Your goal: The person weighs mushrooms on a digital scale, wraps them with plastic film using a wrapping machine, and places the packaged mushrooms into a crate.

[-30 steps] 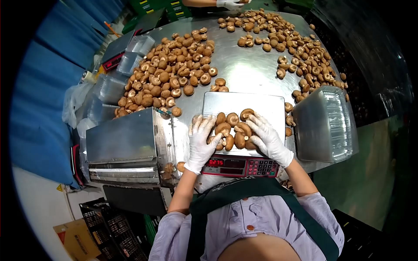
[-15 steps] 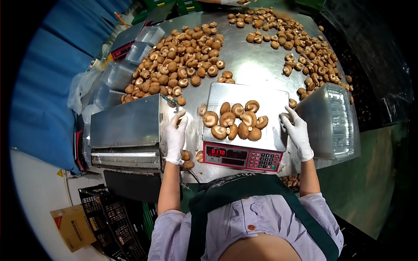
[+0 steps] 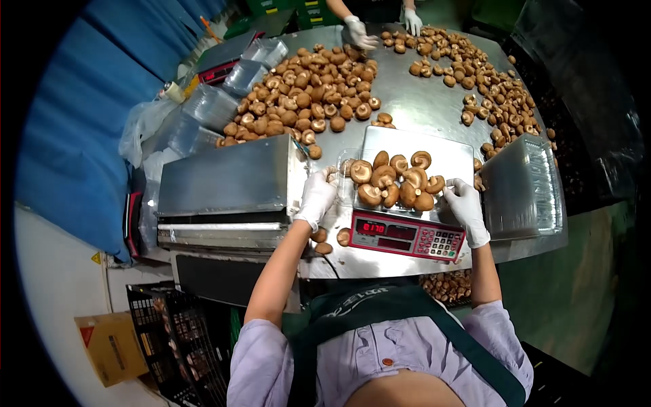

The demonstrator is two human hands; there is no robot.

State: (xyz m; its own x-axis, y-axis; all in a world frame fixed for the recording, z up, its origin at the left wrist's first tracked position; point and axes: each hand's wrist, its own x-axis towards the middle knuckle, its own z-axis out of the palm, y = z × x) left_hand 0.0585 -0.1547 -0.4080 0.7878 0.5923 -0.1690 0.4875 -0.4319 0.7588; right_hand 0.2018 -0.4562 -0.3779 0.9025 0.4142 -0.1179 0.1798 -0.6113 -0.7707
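Several brown mushrooms (image 3: 399, 180) lie in a clear plastic tray (image 3: 346, 193) on the metal plate of a red scale (image 3: 407, 235); the scale's display is lit. My left hand (image 3: 317, 197), in a white glove, has its fingers closed on the tray's left end. At the right end, my gloved right hand (image 3: 466, 211) has its thumb and fingers together at the tray's edge, beside the rightmost mushroom. The tray's right rim is hard to make out.
A metal-topped machine (image 3: 224, 178) stands at the left, and stacked clear trays (image 3: 521, 190) at the right. Mushroom heaps (image 3: 298, 95) (image 3: 505, 102) cover parts of the metal table (image 3: 407, 95). Another person's gloved hands (image 3: 359, 34) are at the far edge.
My hands were apart from the tray and have come in to its two ends. The view has shifted, moving the scale rightward in the picture. The other person's hands now show more fully.
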